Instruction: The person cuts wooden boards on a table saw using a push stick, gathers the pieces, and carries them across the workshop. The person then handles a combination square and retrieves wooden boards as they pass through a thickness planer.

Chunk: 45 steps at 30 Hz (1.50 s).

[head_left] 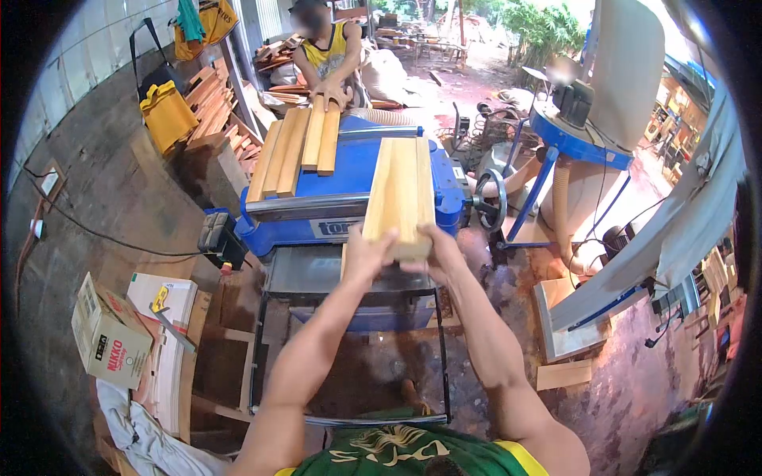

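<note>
My left hand [370, 252] and my right hand [436, 252] are closed round the near end of a stack of light wooden boards [399, 186], one hand on each side. The stack points away from me, over the right part of a blue machine [357, 170] with a handwheel [490, 200] on its right. Whether the boards' far end rests on the machine I cannot tell. Several wooden strips [278, 155] lie side by side on its top left. At its far side a co-worker [332, 51] has both hands on two more strips [323, 136].
A metal frame [349, 418] stands between me and the machine. At the left are a cardboard box [113, 337], a try square [172, 325] on stacked panels, and a hanging cable [103, 242]. A dust collector [583, 141] with a hose stands right. Scrap wood [210, 103] is piled behind.
</note>
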### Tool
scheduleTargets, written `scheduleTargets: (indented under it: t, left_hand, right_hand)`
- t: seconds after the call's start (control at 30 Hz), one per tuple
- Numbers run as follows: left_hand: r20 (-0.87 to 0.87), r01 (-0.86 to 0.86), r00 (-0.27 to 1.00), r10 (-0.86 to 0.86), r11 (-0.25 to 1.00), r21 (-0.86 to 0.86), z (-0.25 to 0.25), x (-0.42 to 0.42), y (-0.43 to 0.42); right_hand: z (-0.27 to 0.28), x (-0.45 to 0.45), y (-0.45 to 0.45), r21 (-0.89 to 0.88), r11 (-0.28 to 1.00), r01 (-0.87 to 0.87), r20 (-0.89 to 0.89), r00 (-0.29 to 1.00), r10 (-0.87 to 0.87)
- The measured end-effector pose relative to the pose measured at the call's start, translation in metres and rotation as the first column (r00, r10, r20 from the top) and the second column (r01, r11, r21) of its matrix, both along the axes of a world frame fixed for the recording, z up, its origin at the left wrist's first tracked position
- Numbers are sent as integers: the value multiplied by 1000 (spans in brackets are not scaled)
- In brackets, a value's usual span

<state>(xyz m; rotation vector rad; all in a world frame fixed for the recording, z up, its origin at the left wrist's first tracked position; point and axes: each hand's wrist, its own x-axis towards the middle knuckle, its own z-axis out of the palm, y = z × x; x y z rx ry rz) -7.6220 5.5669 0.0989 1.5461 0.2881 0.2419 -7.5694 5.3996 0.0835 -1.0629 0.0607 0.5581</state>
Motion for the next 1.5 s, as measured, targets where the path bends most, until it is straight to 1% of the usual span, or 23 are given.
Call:
scheduleTargets:
  t: [0.03, 0.07, 0.1, 0.2, 0.23, 0.33, 0.4, 0.47, 0.53, 0.6, 0.67, 0.73, 0.83, 0.9, 1.03, 1.13, 1.17, 1.23, 1.3, 1.33, 1.37, 1.47, 1.5]
  left_hand:
    - [34, 22, 999, -28, 988, 151, -27, -18, 9]
    - [89, 45, 994, -58, 988, 145, -42, -43, 11]
    - [60, 216, 975, -214, 976, -37, -1, -82, 7]
    - [-145, 350, 879, -455, 820, -452, -23, -103, 28]
    - [-25, 380, 901, -433, 816, -436, -18, -116, 16]
    - [110, 500, 865, -490, 819, -282, -65, -149, 7]
    - [79, 472, 871, -485, 784, -403, -82, -184, -1]
    - [2, 451, 850, -527, 726, -519, -117, -210, -1]
    - [31, 429, 845, -533, 643, -634, -175, -225, -7]
    - [54, 385, 866, -498, 593, -707, -199, -239, -16]
    - [24, 332, 863, -504, 532, -779, -213, -252, -16]
    - [32, 298, 856, -516, 443, -845, -227, -261, -17]
    - [-8, 233, 876, -482, 440, -867, -252, -268, -12]
    - [69, 270, 863, -500, 341, -901, -273, -268, -7]
    - [132, 236, 861, -492, 157, -959, -271, -277, -7]
    - [156, 294, 844, -513, 200, -935, -330, -274, -4]
    - [120, 269, 858, -500, 239, -933, -309, -279, -3]
    - [44, 212, 885, -463, 319, -924, -239, -300, 1]
    - [118, 291, 861, -494, 289, -912, -296, -295, 7]
    - [151, 327, 846, -510, 274, -904, -289, -294, 9]
    - [147, 337, 865, -479, 338, -879, -283, -301, 13]
    - [275, 364, 881, -385, 180, -914, -251, -305, 17]
    - [213, 390, 878, -428, 383, -837, -255, -305, 19]
  right_hand:
    - [5, -33, -7, 17, 1000, -21, -19, 1000, 21]
    - [12, -65, -17, 31, 998, -60, 11, 998, 60]
    - [8, -87, -28, -7, 996, -86, 48, 995, 87]
    - [-3, -149, -34, -35, 999, -21, 4, 1000, 22]
    - [-1, -165, -33, -123, 992, -5, 42, 999, 11]
    - [1, -205, -31, -394, 918, 44, 185, 982, 33]
    - [-1, -229, -41, -581, 809, 91, 291, 951, 102]
    - [-8, -255, -40, -596, 793, 126, 348, 931, 114]
    - [-28, -270, -40, -634, 761, 137, 379, 913, 151]
    - [-44, -276, -39, -685, 724, 74, 269, 950, 157]
    - [-48, -281, -33, -752, 655, 70, 248, 951, 182]
    - [-71, -283, -30, -738, 669, 87, 263, 950, 166]
    - [-92, -288, -24, -743, 663, 86, 267, 947, 176]
    - [-105, -290, -21, -740, 666, 91, 272, 947, 172]
    - [-86, -294, -17, -755, 652, 77, 259, 948, 188]
    - [-90, -299, -14, -763, 646, 38, 223, 953, 207]
    - [-79, -302, -12, -815, 577, 53, 255, 927, 275]
    - [-80, -305, -8, -831, 555, 42, 260, 911, 321]
    - [-79, -307, -4, -839, 544, 28, 270, 889, 370]
    - [-83, -308, -2, -832, 555, 26, 287, 875, 389]
    - [-85, -309, 1, -825, 565, 24, 304, 861, 407]
    - [-84, -306, 10, -867, 498, -19, 249, 849, 466]
    - [-80, -303, 12, -864, 504, -17, 266, 834, 483]
